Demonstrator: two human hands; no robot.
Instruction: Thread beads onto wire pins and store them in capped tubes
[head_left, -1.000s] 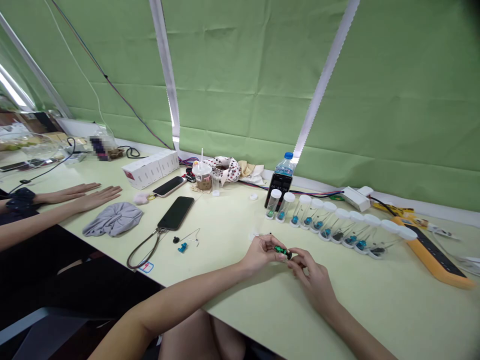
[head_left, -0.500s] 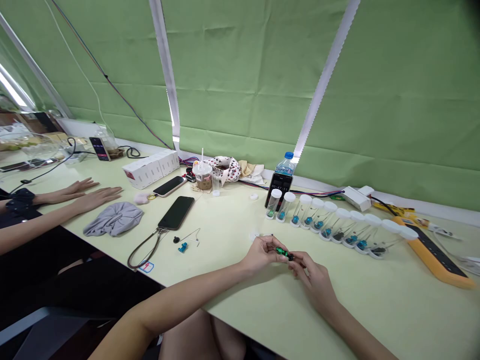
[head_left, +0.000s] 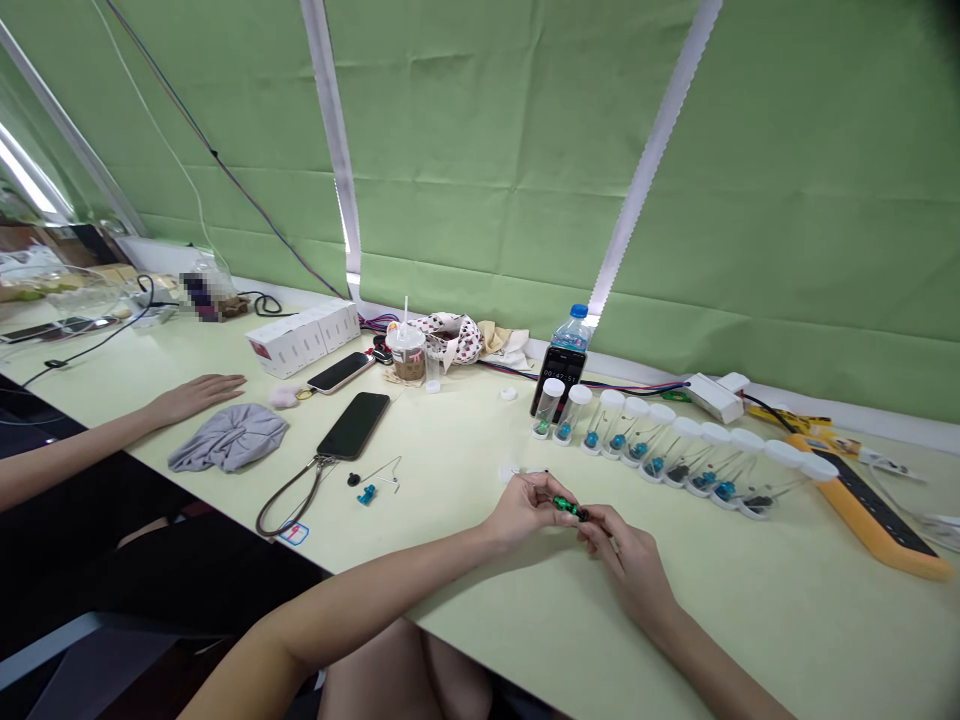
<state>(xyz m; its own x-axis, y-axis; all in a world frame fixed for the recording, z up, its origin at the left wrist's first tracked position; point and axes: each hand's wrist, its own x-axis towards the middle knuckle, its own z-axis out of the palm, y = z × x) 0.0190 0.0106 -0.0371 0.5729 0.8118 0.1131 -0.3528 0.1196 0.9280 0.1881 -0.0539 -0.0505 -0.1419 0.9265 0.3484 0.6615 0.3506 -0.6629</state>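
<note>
Over the table my left hand (head_left: 525, 508) pinches a small green part with a black end (head_left: 568, 508) between thumb and fingers. My right hand (head_left: 621, 545) grips the black end of that same part with its fingertips. What exactly the part is I cannot make out. Just behind my left hand lies a small clear and white item (head_left: 510, 470), partly covered by the fingers. To the left rest a small blue part (head_left: 366, 494), a black knob-like piece (head_left: 353, 480) and a thin bent wire (head_left: 391, 472).
White-capped clear tubes (head_left: 651, 440) with blue, green or dark parts inside line the right. Behind them a phone (head_left: 559, 385) showing a timer leans on a bottle (head_left: 576, 325). An orange power strip (head_left: 870, 510), black phone (head_left: 352, 425), grey cloth (head_left: 229, 437) and another person's hand (head_left: 199, 397) lie around.
One of the other person's two hands at the left has gone from the table. My hands and the green part stay practically where they were.
</note>
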